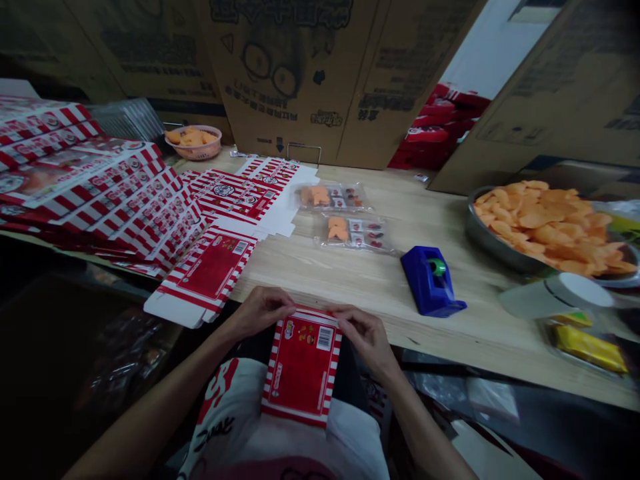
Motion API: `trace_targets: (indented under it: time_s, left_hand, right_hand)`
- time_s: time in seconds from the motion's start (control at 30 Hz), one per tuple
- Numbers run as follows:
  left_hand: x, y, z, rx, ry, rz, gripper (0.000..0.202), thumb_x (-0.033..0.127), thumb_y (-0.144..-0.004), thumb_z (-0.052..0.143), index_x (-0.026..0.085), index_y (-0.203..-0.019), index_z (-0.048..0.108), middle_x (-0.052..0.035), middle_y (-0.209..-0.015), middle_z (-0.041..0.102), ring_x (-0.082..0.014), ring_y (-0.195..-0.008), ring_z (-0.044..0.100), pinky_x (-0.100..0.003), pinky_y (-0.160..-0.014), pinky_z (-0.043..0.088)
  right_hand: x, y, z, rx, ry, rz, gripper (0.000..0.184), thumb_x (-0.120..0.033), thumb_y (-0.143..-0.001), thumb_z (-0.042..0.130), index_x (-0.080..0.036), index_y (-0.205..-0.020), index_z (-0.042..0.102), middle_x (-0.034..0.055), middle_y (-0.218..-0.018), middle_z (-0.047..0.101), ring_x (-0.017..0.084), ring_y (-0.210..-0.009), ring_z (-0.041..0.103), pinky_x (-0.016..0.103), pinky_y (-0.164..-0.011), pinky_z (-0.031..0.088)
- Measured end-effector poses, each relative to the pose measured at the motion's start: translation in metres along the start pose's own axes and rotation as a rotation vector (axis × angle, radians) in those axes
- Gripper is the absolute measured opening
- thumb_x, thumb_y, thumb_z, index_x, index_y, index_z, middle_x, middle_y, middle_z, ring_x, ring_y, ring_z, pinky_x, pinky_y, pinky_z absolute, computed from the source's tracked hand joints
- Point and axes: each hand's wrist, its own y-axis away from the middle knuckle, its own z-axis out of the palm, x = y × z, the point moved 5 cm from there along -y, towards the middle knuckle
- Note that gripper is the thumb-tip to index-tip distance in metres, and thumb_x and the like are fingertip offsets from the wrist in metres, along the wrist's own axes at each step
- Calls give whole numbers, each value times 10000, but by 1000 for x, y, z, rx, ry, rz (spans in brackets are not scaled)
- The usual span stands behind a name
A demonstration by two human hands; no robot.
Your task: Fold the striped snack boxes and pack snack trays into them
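A red box with red-and-white striped edges and a barcode (303, 370) is held against my front, at the near edge of the table. My left hand (266, 311) pinches its upper left corner between thumb and fingers. At the upper right corner my right hand (367, 333) grips the box the same way. Beyond the box, two clear plastic packets lie on the table, the nearer packet (354, 231) and the farther packet (331, 197), both with orange pieces and small sachets inside. The underside of the box is hidden.
Striped flat cartons (210, 267) and a tall stack of printed boxes (115, 193) fill the left. A blue tape dispenser (430, 283) stands right of centre. Farther right are a metal bowl (477, 230) of orange chips and a white-lidded container (540, 297). A pink basket (203, 151) sits behind.
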Motion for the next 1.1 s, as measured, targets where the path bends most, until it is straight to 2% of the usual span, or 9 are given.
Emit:
trace_targets:
  time_s: [0.2,0.4,0.53,0.7,0.8,0.9,0.97,1.0,1.1]
  left_hand:
    - [13,-7,3,33,-102,39,114,166,-678,668,176,-764,742,-35,-710,687,-147,-654,592,-216,-597,429]
    - [17,-20,3,-69,116,-68,118,266,-683,697,155,-670,736,-21,-603,647,-124,-546,542,-202,-511,391]
    - [18,-19,2,-97,36,14,179,289,-739,665,143,-654,725,-34,-643,649,-129,-602,555,-200,-551,406]
    - [7,-5,10,-68,104,42,172,289,-779,649,172,-860,745,-81,-852,711,-190,-799,632,-261,-718,488]
    - [-5,3,21,35,314,-41,167,276,-719,712,187,-858,738,-70,-888,702,-198,-840,640,-269,-744,506]
    - [-20,9,27,183,438,-167,137,268,-649,771,178,-737,717,-44,-799,688,-173,-747,634,-251,-680,519]
    - [-27,9,28,213,451,-217,153,275,-628,789,168,-694,701,-37,-783,676,-163,-708,626,-243,-639,522]
    - [-29,8,28,214,452,-233,166,282,-623,794,164,-689,696,-36,-790,673,-161,-699,625,-239,-620,523]
    - [-30,5,27,232,467,-243,215,306,-593,814,155,-674,683,-29,-807,666,-158,-689,627,-228,-589,527]
  right_hand:
    - [-8,-5,-3,48,134,29,171,-355,-716,718,-208,-781,658,54,-794,698,213,-749,641,312,-661,511]
    - [-18,-13,-7,78,107,84,166,-328,-709,698,-200,-668,600,-7,-600,613,149,-550,542,250,-496,422]
    - [-21,-7,-3,96,75,-9,165,-315,-786,635,-198,-671,611,25,-712,658,170,-666,596,273,-608,467]
    - [-12,15,4,224,-9,-28,76,-299,-781,666,-227,-805,659,65,-914,704,222,-867,645,346,-791,500]
    - [-9,30,11,301,-66,-39,49,-283,-810,638,-241,-821,661,63,-972,704,226,-949,641,379,-879,483]
    - [-16,34,13,200,-48,-92,128,-277,-817,632,-261,-936,677,62,-1095,680,222,-1050,615,381,-931,465]
    - [-23,31,-6,164,43,-134,271,-275,-795,658,-273,-1065,655,64,-1202,638,224,-1127,574,380,-957,448]
    - [-26,29,-25,216,100,-151,313,-276,-790,659,-272,-1103,639,67,-1219,626,222,-1135,565,375,-949,449]
    - [-37,31,-113,671,235,-171,220,-307,-799,613,-231,-1002,651,75,-1080,656,204,-1007,590,342,-829,477]
